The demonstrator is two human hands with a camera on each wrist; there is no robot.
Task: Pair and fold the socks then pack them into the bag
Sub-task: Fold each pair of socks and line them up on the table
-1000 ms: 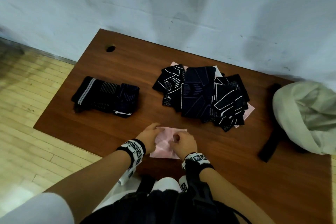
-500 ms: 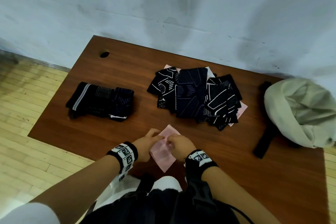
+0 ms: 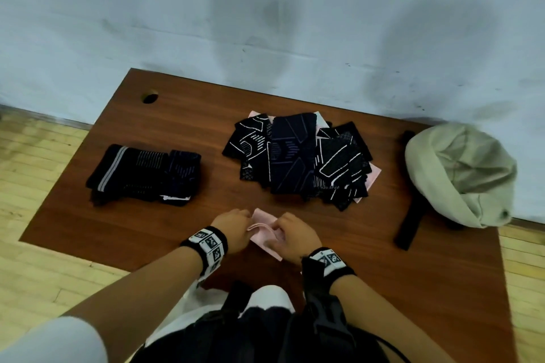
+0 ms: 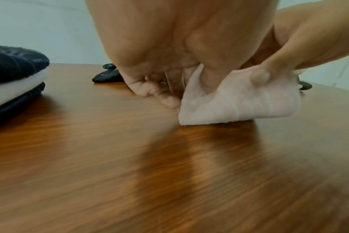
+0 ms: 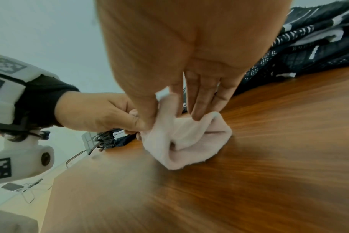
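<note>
A pale pink sock bundle (image 3: 265, 233) (image 4: 235, 105) (image 5: 181, 140) rests on the brown table (image 3: 165, 227) near its front edge, partly folded. My left hand (image 3: 236, 230) (image 5: 102, 115) pinches its left end. My right hand (image 3: 290, 234) (image 4: 285, 52) grips the right part, thumb and fingers (image 5: 201, 100) pressed into the fabric. A heap of unpaired black and navy patterned socks (image 3: 298, 156) lies behind, with pink ones under it. Folded dark socks (image 3: 144, 174) sit stacked at the left. The beige bag (image 3: 460, 174) lies at the right edge.
A black strap (image 3: 408, 200) of the bag runs along the table beside it. A round cable hole (image 3: 150, 96) is at the back left corner. The wall stands right behind the table; wooden floor lies to the left.
The flat pink sock has been folded and bunched smaller between my hands, which moved closer together. The head view shifted slightly.
</note>
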